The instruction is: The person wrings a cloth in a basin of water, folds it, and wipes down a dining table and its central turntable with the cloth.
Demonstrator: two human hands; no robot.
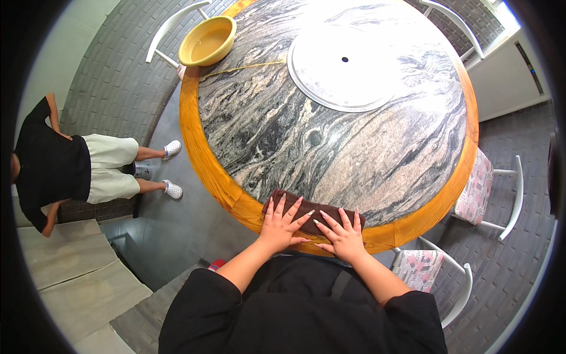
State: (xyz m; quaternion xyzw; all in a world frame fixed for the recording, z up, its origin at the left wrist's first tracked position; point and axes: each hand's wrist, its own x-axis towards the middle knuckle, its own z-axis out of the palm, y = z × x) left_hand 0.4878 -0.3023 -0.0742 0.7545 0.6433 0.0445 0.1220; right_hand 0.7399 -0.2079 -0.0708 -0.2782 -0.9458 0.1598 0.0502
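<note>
A folded dark brown cloth point(311, 210) lies at the near edge of a round table, partly on its marbled stone top point(265, 112) and partly over the wooden rim point(197, 147). On the cloth's left part rests my left hand point(280, 229), fingers spread and pointing away from me. My right hand point(344, 237) lies on the right part, its fingers also stretched out flat. Both palms press down without wrapping round the cloth. The thumbs point toward each other near the rim.
A yellow basin point(207, 41) with liquid stands at the table's far left edge. Toward the far side sits a round disc point(342, 76) with a dark centre hole. Chairs with patterned seats point(473, 187) stand around the right. A person point(76, 159) stands at the left.
</note>
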